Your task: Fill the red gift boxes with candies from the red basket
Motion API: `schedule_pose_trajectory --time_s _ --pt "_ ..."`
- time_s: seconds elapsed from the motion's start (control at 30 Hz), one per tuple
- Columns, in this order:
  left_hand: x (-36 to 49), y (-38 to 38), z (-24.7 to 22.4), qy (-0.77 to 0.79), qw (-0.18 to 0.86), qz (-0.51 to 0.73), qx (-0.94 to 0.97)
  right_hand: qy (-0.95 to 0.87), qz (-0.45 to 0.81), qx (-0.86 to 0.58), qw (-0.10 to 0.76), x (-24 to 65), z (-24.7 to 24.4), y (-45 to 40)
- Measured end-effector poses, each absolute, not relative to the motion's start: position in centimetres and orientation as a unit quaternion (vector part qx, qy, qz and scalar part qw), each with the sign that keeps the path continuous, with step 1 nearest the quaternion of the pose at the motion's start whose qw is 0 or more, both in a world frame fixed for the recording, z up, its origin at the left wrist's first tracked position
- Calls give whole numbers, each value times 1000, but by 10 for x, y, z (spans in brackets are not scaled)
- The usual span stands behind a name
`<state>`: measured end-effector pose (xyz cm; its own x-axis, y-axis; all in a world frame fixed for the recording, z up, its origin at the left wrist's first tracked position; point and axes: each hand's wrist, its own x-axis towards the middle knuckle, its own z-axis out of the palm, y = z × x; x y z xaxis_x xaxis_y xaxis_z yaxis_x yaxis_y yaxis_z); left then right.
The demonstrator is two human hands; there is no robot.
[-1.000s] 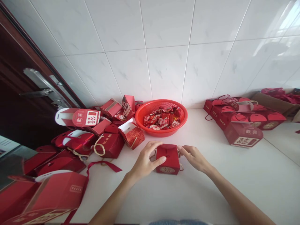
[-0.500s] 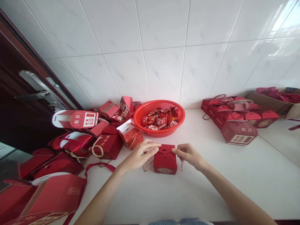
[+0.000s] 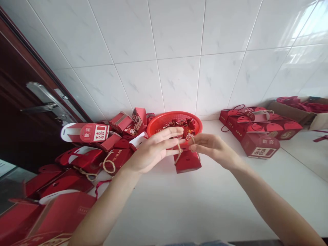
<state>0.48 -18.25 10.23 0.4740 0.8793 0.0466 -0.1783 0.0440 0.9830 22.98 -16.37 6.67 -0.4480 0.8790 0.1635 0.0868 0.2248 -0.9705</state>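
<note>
A small red gift box (image 3: 188,163) is in front of me, its lower face showing and its top partly covered by my fingers. My right hand (image 3: 217,150) pinches the twisted rope handle (image 3: 199,155) of this box between thumb and fingers. On the box's left side, my left hand (image 3: 153,150) has its fingers stretched out and apart, with another strand of the rope by the fingertips. Just behind both hands stands a red plastic basket (image 3: 169,116) holding wrapped sweets (image 3: 191,124), partly hidden by my fingers.
Many red gift boxes (image 3: 84,133) crowd the left side, some open, near a dark door (image 3: 15,78). A group of closed red boxes (image 3: 261,145) stands to the right, beside a cardboard carton (image 3: 294,114). A tiled wall (image 3: 179,82) rises behind the white table (image 3: 164,205).
Both hands have moved up and away from me, off the box's top flaps to its rope handle. The box has shifted farther back and slightly right, and now sits at a different angle.
</note>
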Motion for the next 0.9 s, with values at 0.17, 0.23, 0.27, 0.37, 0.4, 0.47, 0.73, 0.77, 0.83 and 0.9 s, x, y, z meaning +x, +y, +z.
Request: schedule_pose_trajectory --time_s 0.17,0.23,0.27,0.37,0.4,0.47,0.73,0.77,0.83,0.9 --pt "38 -176 103 300 633 365 614 -733 370 -393 414 214 64 -166" --pt "46 -172 98 293 632 347 628 -727 352 -399 434 215 60 -167" --pt "49 -172 96 288 630 343 635 -721 347 -400 446 217 58 -167" --pt "53 -174 88 268 625 341 649 -688 338 -412 493 230 54 -174" --pt "51 -176 86 262 629 334 651 -671 335 -419 513 237 54 -177" --pt "43 -180 80 264 642 311 649 -630 324 -432 558 254 53 -187" --pt "-12 -179 47 392 587 322 632 -374 95 -461 799 368 48 -219" --pt "-17 -179 42 402 582 319 631 -349 63 -469 809 383 49 -218" --pt "-23 -180 33 417 581 314 625 -292 20 -500 815 411 51 -214" --pt "-26 -182 26 423 586 310 618 -246 -22 -547 800 435 51 -206"
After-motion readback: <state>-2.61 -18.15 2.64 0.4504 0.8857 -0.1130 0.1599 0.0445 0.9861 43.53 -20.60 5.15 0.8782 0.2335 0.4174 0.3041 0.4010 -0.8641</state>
